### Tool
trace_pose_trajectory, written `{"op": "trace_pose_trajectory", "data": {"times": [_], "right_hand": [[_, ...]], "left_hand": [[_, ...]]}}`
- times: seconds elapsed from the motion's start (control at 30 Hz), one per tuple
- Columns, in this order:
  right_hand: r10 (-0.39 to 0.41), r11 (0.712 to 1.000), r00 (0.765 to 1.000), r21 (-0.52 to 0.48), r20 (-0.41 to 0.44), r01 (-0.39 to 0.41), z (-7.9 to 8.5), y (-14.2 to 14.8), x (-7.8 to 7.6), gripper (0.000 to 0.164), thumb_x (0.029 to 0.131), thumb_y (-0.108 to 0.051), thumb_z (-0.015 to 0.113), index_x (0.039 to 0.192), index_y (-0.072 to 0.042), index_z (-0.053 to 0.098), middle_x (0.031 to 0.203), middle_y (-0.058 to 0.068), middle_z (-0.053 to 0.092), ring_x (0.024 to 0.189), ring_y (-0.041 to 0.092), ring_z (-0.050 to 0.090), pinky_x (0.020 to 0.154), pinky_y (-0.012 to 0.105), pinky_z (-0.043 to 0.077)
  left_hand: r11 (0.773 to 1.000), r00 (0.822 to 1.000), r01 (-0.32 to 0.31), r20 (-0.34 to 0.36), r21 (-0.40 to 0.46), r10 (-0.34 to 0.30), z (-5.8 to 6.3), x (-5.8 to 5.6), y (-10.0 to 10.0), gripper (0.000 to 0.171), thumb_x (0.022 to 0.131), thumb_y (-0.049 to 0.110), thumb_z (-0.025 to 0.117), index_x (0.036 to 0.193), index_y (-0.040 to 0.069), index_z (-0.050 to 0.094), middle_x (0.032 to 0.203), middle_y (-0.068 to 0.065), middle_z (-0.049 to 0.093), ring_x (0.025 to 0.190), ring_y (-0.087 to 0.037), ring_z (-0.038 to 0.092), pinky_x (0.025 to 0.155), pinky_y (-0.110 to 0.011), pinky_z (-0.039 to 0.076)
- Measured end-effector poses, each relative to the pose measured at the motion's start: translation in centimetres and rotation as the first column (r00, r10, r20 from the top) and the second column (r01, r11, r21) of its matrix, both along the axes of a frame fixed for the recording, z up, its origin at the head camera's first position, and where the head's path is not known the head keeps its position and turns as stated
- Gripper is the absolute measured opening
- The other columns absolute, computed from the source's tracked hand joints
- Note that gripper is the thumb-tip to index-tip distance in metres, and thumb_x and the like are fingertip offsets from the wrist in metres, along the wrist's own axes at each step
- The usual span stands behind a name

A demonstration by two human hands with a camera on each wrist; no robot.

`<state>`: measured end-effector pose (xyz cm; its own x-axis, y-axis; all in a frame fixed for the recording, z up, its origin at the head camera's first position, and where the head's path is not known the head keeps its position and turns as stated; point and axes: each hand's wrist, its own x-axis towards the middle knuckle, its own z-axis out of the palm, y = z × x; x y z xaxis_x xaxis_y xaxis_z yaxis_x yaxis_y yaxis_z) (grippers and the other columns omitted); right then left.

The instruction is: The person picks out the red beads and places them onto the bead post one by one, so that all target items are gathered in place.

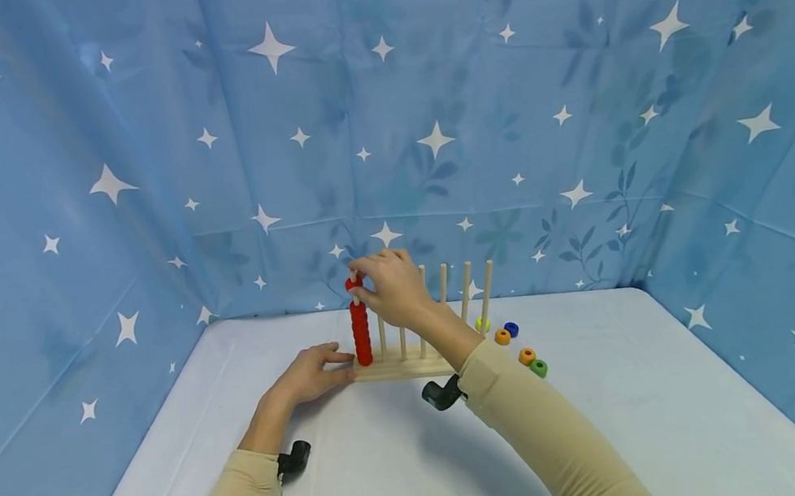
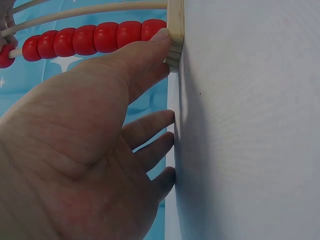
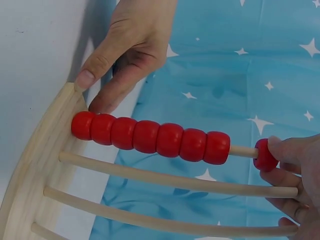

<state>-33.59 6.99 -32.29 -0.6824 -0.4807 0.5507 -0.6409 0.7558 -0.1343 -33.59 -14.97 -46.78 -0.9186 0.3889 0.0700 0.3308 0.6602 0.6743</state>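
A wooden peg rack [image 1: 404,369] stands on the table with a row of upright pegs. Several red beads [image 1: 361,334] are stacked on its leftmost peg [image 3: 243,151]. My right hand [image 1: 395,287] pinches one more red bead [image 3: 265,154] between thumb and fingers. That bead is around the same peg near its top, with a gap of bare wood below it. At the rack's left end, my left hand [image 1: 312,374] rests low, its thumb [image 2: 150,47] and index finger touching the end of the base. The other left fingers are extended beside the tabletop.
Right of the rack lie loose beads: a yellow bead [image 1: 482,324], a blue bead [image 1: 511,329], two orange beads [image 1: 527,356] and a green bead [image 1: 540,368]. A blue star-patterned curtain [image 1: 354,122] hangs behind the white table [image 1: 363,465].
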Motion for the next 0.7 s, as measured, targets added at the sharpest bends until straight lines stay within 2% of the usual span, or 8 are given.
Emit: {"op": "trace_pose_trajectory", "data": {"times": [0.1,0.3,0.47,0.57,0.63,0.7], "right_hand": [[-0.003,1.0,1.0,0.0,0.002,0.003,-0.1,0.0,-0.1,0.022,0.098,-0.03,0.075,0.116,-0.018,0.073,0.114,-0.005,0.078,0.114,0.025,0.065,0.113,0.05,0.042],[-0.038,0.999,0.999,0.012,0.022,0.038,-0.2,0.2,0.0,0.037,0.099,-0.031,0.074,0.132,-0.017,0.07,0.125,0.0,0.075,0.119,0.025,0.062,0.116,0.052,0.037],[-0.017,0.999,0.999,-0.044,-0.034,0.016,-0.1,1.0,0.5,0.043,0.097,-0.032,0.075,0.137,-0.016,0.068,0.136,0.003,0.069,0.126,0.027,0.058,0.114,0.052,0.037],[0.006,0.994,0.996,-0.109,-0.094,-0.016,-0.2,2.1,1.0,0.045,0.096,-0.03,0.077,0.137,-0.013,0.067,0.139,0.006,0.066,0.128,0.029,0.056,0.113,0.052,0.036],[0.009,0.986,0.992,-0.164,-0.129,-0.031,-0.4,3.2,1.4,0.047,0.095,-0.029,0.078,0.137,-0.01,0.066,0.144,0.01,0.063,0.132,0.031,0.054,0.113,0.054,0.035],[-0.009,0.974,0.99,-0.225,-0.144,-0.024,-0.8,4.7,1.8,0.052,0.096,-0.029,0.077,0.14,-0.007,0.063,0.152,0.013,0.055,0.138,0.035,0.049,0.116,0.057,0.031]], "left_hand": [[1.0,1.0,-0.001,0.007,0.002,0.001,0.0,-0.1,0.1,0.042,0.095,0.033,0.076,0.131,0.012,0.074,0.157,-0.026,0.049,0.149,-0.049,0.039,0.121,-0.065,0.031],[1.0,1.0,0.009,0.002,0.003,-0.009,-0.1,-0.1,0.1,0.041,0.096,0.032,0.076,0.131,0.012,0.074,0.157,-0.025,0.049,0.149,-0.049,0.039,0.121,-0.065,0.03],[1.0,1.0,0.007,-0.006,-0.015,-0.007,-0.2,-0.1,-0.2,0.043,0.096,0.033,0.075,0.133,0.01,0.073,0.157,-0.026,0.048,0.149,-0.05,0.039,0.121,-0.066,0.031],[0.999,1.0,-0.019,-0.012,-0.028,0.018,-0.1,-0.2,-0.4,0.056,0.096,0.04,0.074,0.143,0.01,0.065,0.161,-0.025,0.043,0.151,-0.048,0.036,0.122,-0.066,0.029],[0.998,0.998,-0.048,-0.036,-0.035,0.046,0.4,-0.1,-0.6,0.071,0.095,0.047,0.074,0.154,0.012,0.053,0.168,-0.023,0.032,0.155,-0.048,0.028,0.123,-0.067,0.026],[0.996,0.993,-0.083,-0.085,-0.031,0.08,0.9,0.0,-0.7,0.087,0.094,0.054,0.073,0.162,0.014,0.039,0.173,-0.022,0.018,0.158,-0.048,0.017,0.125,-0.068,0.017]]}}
